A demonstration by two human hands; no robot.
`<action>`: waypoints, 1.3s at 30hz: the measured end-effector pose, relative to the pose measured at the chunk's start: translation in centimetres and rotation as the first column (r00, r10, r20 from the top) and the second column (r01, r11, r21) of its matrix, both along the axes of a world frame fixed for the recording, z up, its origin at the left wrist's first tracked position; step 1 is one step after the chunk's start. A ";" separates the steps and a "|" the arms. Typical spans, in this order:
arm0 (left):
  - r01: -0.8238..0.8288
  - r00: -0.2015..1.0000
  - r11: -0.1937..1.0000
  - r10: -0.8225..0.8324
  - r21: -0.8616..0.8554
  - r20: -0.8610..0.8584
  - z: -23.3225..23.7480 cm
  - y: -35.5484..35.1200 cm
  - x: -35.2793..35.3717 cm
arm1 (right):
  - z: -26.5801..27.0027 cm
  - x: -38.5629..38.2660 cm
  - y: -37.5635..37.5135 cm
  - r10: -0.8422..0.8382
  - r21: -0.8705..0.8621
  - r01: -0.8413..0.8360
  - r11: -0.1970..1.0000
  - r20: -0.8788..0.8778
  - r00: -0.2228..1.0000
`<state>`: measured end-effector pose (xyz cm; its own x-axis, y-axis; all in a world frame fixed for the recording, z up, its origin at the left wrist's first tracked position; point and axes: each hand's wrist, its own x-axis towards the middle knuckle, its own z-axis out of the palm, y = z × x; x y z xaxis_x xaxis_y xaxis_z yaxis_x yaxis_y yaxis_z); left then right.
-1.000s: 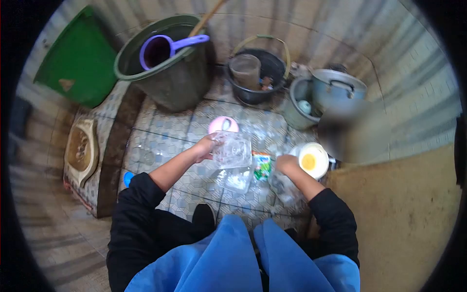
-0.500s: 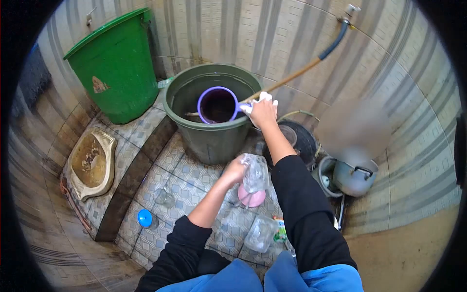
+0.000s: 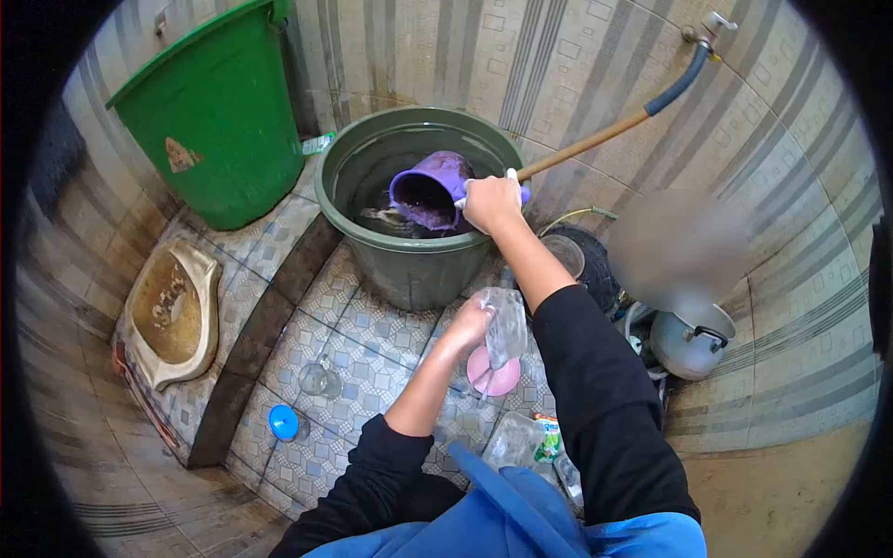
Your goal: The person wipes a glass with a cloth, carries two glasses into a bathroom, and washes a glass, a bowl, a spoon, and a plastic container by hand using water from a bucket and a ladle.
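My right hand [image 3: 495, 201] is closed round the handle of a purple dipper [image 3: 445, 172]. The dipper lies tilted on its side in the dark green tub [image 3: 409, 270], its mouth down at the water. Below and to the right of the tub, my left hand [image 3: 468, 321] grips a clear plastic container [image 3: 506, 325] by its left side. Under that container a pink bowl [image 3: 500, 375] sits on the tiled floor. Another clear container [image 3: 514, 439] lies nearer my knees, beside a green and white packet [image 3: 548, 437].
A tall green bin [image 3: 223, 130] leans at the back left, above a squat toilet [image 3: 172, 316]. A glass jar [image 3: 319, 380] and a blue-lidded container [image 3: 284, 422] stand on the floor. A hose [image 3: 595, 139] reaches the tub; a metal pot [image 3: 684, 346] is at the right.
The purple dipper has tipped from upright onto its side in the tub. My left hand and the clear container have shifted slightly right in view, and the container has turned more edge-on.
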<state>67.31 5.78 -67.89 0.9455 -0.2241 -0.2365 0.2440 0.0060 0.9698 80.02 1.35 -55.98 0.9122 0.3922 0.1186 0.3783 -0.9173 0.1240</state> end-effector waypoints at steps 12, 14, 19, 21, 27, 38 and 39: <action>0.242 0.947 0.957 -0.195 0.164 -0.255 5.5 -5.1 -2.6 | -1.5 -2.6 -10.7 0.145 0.928 0.343 0.148 -0.363 0.920; 0.261 0.945 0.942 -0.205 0.210 -0.256 5.6 -7.7 -2.3 | -1.1 -4.4 -12.9 0.077 0.953 0.261 0.151 -0.275 0.958; 0.244 0.917 0.965 -0.195 0.101 -0.347 0.3 -14.6 0.7 | -2.2 -9.2 -19.0 0.159 0.989 0.119 0.086 -0.131 0.978; 0.170 0.905 0.981 -0.116 0.098 -0.408 -1.5 -17.5 1.3 | -4.7 -10.5 -20.8 0.349 0.993 0.117 0.033 -0.121 0.929; 0.399 0.893 0.845 -0.271 0.356 -0.358 -4.5 -20.2 -1.3 | -12.8 -12.7 -26.1 0.567 0.957 0.253 -0.139 -0.133 0.813; 0.294 0.869 0.867 -0.066 0.403 -0.491 -9.6 -22.5 -3.1 | -17.4 -14.8 -29.5 0.517 0.815 0.504 -0.286 -0.312 0.797; 0.206 0.887 0.913 -0.023 0.351 -0.462 -9.4 -22.8 -3.5 | -17.2 -14.8 -29.3 0.519 0.810 0.510 -0.288 -0.316 0.795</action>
<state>63.86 -17.03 -77.33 0.6945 -0.1299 -0.7077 0.6187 -0.3942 0.6796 65.26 -27.93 -73.20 0.9639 0.2647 -0.0284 -0.1264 0.3610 -0.9240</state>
